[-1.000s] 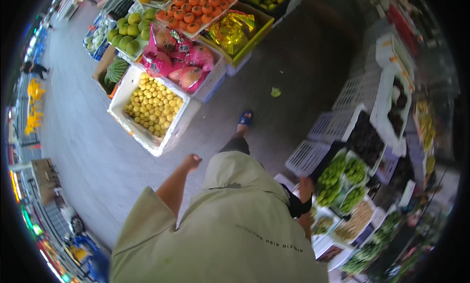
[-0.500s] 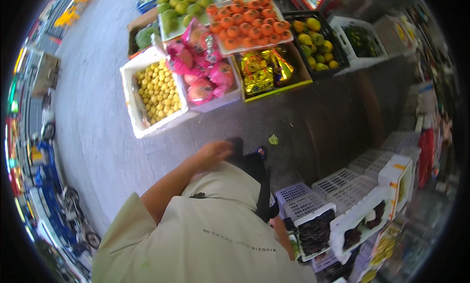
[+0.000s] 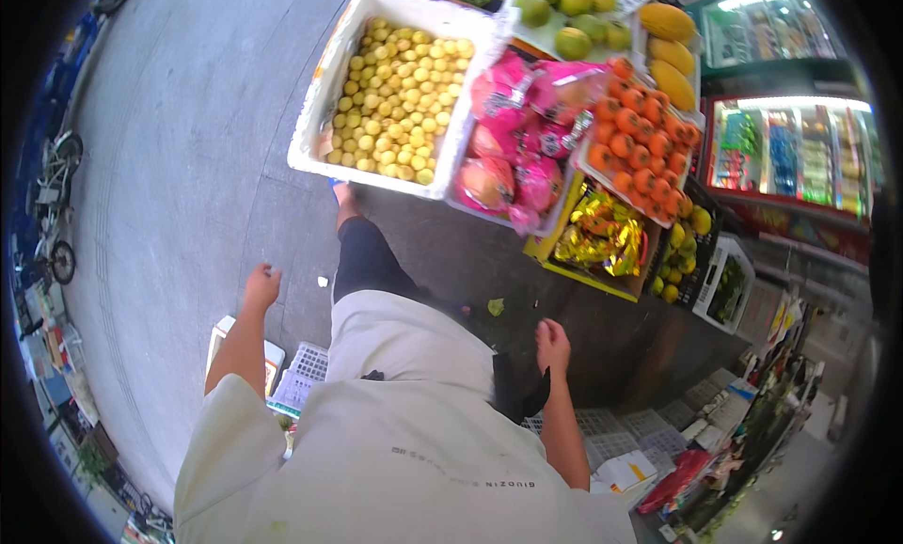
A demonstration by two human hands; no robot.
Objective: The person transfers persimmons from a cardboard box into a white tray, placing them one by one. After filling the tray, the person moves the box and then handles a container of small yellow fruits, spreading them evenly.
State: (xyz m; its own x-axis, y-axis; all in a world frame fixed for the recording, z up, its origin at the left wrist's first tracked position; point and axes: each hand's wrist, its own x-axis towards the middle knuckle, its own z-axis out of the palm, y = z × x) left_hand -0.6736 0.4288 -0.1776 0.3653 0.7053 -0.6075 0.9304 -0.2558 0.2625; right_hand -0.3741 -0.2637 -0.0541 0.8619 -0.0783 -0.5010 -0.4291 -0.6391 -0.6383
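I look down at my own pale shirt and dark trousers as I stand on grey pavement. My left hand (image 3: 261, 287) hangs at my side with loosely curled fingers and nothing in it. My right hand (image 3: 552, 345) hangs at the other side, fingers relaxed, also holding nothing. Just ahead stands a white box of small yellow fruit (image 3: 392, 78). Next to it is a box of pink wrapped fruit (image 3: 519, 135), then a tray of orange fruit (image 3: 644, 149).
Gold foil packs (image 3: 602, 234) fill a yellow box near my right hand. Green and yellow fruit (image 3: 583, 27) lie further back. White plastic crates (image 3: 301, 375) stand behind my left leg, more at lower right. A lit display fridge (image 3: 790, 158) is at right, parked bicycles (image 3: 52, 205) at left.
The view has swung round, so the fruit boxes now lie closer and right ahead of me. Both my arms now hang apart at my sides.
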